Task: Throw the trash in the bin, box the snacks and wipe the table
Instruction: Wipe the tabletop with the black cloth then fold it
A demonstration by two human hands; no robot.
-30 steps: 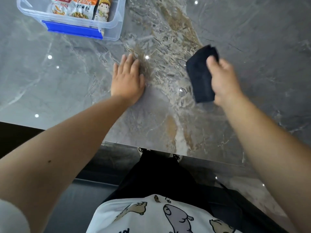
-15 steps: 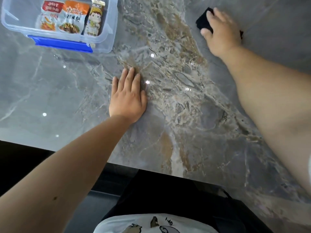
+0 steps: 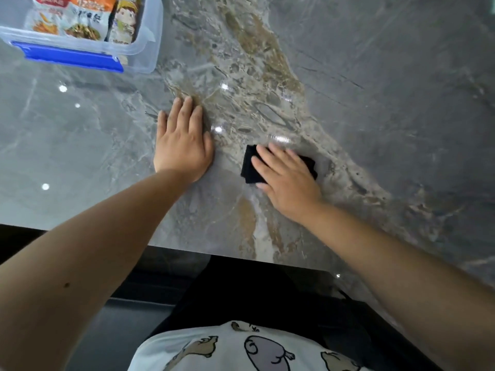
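My right hand (image 3: 288,180) presses flat on a black cloth (image 3: 250,167) lying on the grey marble table (image 3: 375,103), near the table's middle front. The cloth shows to the left of my fingers and at a corner on the right. My left hand (image 3: 183,147) rests flat on the table, fingers together, holding nothing, a short way left of the cloth. At the far left stands a clear plastic box (image 3: 144,41) with a blue clip, with three snack packets (image 3: 85,22) inside.
The table's front edge (image 3: 241,255) runs just below my forearms, with a dark floor beyond it. Bright ceiling lights reflect off the glossy tabletop.
My right hand has swept the black cloth from the far right of the table back toward me, to just right of my left hand. My left hand has stayed flat in place.
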